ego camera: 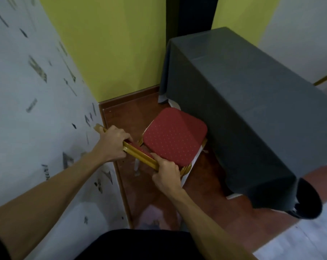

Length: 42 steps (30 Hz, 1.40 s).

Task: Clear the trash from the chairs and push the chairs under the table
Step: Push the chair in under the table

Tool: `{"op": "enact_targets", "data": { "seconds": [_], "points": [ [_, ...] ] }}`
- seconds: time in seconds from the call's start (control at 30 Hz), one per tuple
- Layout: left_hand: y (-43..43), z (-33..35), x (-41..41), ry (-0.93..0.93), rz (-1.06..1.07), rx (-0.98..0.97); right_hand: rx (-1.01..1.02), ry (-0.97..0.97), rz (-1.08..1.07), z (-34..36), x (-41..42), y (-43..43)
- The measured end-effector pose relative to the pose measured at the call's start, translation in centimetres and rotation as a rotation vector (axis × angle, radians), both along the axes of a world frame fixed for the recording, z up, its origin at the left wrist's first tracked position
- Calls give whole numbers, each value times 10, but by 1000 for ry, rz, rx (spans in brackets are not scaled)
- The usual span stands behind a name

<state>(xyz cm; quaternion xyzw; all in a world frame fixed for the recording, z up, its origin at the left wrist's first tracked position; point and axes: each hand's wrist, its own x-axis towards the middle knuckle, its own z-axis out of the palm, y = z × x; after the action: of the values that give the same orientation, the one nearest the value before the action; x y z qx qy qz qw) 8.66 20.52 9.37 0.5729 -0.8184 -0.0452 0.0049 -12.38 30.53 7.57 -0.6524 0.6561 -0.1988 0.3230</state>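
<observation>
A chair [175, 135] with a red dotted seat and a gold frame stands beside the table [239, 102], which is draped in a dark grey cloth. The seat's far edge touches the hanging cloth. The seat is bare. My left hand [113, 142] grips the left end of the chair's gold backrest top, close to the wall. My right hand [165, 173] grips the same backrest rail nearer its right end.
A white wall with dark marks [37, 109] runs close along the left. A yellow-green wall [112, 44] closes the corner behind the chair. The floor [155, 194] is reddish-brown. A dark round object [309, 199] sits by the table's near corner.
</observation>
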Motion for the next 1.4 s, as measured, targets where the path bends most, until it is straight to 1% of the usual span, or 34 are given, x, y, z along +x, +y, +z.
{"op": "enact_targets", "data": {
  "seconds": [0.17,0.27,0.43,0.53,0.7,0.83,1.0,1.13,1.27,1.4],
  "points": [
    [-20,12,-43,-22,-90,129,-18,20,-120,-3,-22,4],
    [-34,14,-64,-39,-136,154,-15,26,-182,-2,-33,1],
    [-65,21,-102,-72,-168,186,57,8,-226,2,-59,-27],
    [-82,25,-123,-76,-151,180,108,43,-208,2,-76,-50],
    [-112,26,-147,-51,-106,183,173,12,-204,3,-97,-87],
    [-136,28,-164,-39,-83,182,178,-21,-185,2,-111,-116],
    [-168,28,-184,-68,-113,147,199,-45,-152,-1,-134,-149],
    [-202,22,-192,-90,-132,128,201,-77,-166,-6,-141,-176],
    [-235,20,-202,-130,-151,63,220,-113,-174,-13,-147,-209],
    [-267,18,-219,-131,-148,54,236,-92,-157,-15,-162,-240]
  ]
}}
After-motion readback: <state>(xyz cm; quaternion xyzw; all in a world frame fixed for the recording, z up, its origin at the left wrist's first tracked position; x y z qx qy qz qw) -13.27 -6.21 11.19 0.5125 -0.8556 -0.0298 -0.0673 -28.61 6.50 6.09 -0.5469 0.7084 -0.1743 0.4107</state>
